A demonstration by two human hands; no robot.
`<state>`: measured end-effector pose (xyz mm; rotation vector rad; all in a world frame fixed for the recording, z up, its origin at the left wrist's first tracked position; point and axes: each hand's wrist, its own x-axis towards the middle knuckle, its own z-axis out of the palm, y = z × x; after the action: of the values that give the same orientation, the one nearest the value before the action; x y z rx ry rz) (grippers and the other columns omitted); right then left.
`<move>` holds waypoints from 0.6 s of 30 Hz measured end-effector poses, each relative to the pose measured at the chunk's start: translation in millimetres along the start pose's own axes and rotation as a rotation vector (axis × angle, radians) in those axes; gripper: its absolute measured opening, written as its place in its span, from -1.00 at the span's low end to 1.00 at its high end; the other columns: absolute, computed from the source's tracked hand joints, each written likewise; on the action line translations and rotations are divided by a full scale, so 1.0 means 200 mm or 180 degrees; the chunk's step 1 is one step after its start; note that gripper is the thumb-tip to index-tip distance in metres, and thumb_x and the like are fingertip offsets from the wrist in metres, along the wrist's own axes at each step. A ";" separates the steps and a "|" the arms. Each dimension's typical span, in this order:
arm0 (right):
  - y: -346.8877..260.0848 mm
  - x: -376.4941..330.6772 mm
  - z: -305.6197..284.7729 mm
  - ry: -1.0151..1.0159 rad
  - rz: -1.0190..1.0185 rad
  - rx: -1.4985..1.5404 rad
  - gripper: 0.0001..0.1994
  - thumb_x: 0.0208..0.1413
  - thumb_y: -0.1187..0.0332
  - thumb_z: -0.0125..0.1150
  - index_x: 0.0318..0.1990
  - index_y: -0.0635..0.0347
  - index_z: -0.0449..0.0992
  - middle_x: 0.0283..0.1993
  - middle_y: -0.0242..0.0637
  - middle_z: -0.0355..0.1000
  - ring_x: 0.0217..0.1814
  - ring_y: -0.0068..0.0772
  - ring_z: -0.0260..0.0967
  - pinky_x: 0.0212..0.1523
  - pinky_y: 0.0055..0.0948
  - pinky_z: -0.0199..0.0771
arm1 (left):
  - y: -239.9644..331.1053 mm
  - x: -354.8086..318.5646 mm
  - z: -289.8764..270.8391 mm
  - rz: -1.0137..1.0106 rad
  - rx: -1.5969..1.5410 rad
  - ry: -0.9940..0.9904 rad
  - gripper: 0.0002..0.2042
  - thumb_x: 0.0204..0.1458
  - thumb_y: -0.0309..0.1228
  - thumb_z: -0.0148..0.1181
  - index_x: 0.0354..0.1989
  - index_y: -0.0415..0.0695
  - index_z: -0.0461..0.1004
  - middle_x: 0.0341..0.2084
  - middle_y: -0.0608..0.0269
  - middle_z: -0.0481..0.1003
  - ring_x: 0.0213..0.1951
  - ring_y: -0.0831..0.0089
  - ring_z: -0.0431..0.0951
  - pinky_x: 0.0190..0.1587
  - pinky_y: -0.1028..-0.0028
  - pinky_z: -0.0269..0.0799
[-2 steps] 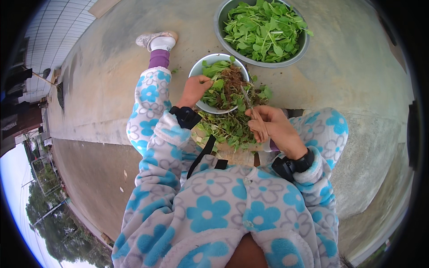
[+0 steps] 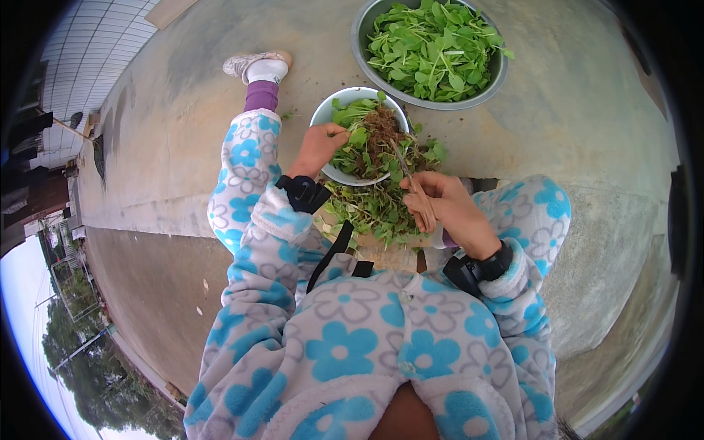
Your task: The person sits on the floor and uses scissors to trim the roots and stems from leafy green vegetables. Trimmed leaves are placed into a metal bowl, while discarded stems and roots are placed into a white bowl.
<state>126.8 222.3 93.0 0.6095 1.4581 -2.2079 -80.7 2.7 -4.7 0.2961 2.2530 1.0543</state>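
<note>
The suit is whitish, flowered in blue and grey; the cuff, purple; the wristbands, black. I see bright green leaves, brown roots and tool, a pale bowl, a grey basin, white gridded tiles.

White tiles cover a wall up in the left corner. The hard floor is grey and tan. Two small pale bits lie on its darker part. Down at the left are green trees and bright sky.
</note>
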 end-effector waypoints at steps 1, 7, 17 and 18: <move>0.01 0.02 0.01 -0.0019 -0.0027 0.0002 -0.65 0.22 0.29 0.30 0.02 0.36 0.48 -0.50 -0.44 0.36 -0.57 -0.63 0.28 -0.54 -0.56 0.28 | 0.02 -0.03 0.00 -0.0040 -0.0301 -0.0050 -0.77 0.12 -0.36 0.31 -0.21 -0.31 0.62 -0.42 0.33 0.56 -0.33 0.57 0.46 -0.19 0.51 0.37; 0.05 0.14 0.04 0.0206 0.0173 -0.0384 -0.63 0.26 0.06 0.27 -0.26 0.27 0.55 -0.56 -0.47 0.32 -0.61 -0.69 0.21 -0.61 -0.58 0.14 | 0.07 -0.24 0.08 -0.0005 -0.0765 0.0145 -0.82 0.10 -0.40 0.34 -0.26 -0.29 0.61 -0.41 0.43 0.55 -0.36 0.69 0.41 -0.27 0.57 0.32; 0.15 0.18 0.03 0.0322 0.0248 -0.0669 -0.61 0.20 0.09 0.30 -0.42 0.31 0.56 -0.66 -0.46 0.27 -0.71 -0.66 0.15 -0.68 -0.53 0.11 | 0.06 -0.37 0.20 -0.0063 -0.1048 -0.0268 -0.85 0.11 -0.43 0.32 -0.27 -0.27 0.60 -0.43 0.44 0.55 -0.37 0.69 0.41 -0.27 0.59 0.31; 0.15 0.18 0.03 0.0313 0.0262 -0.0701 -0.61 0.20 0.09 0.30 -0.43 0.30 0.56 -0.68 -0.46 0.26 -0.71 -0.66 0.15 -0.67 -0.53 0.11 | 0.06 -0.37 0.20 -0.0123 -0.1019 -0.0324 -0.85 0.12 -0.43 0.31 -0.27 -0.27 0.60 -0.43 0.43 0.55 -0.36 0.69 0.42 -0.26 0.59 0.32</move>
<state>113.6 202.0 51.9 0.6973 1.6664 -1.9457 0.7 2.5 17.1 0.1654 1.9551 1.3255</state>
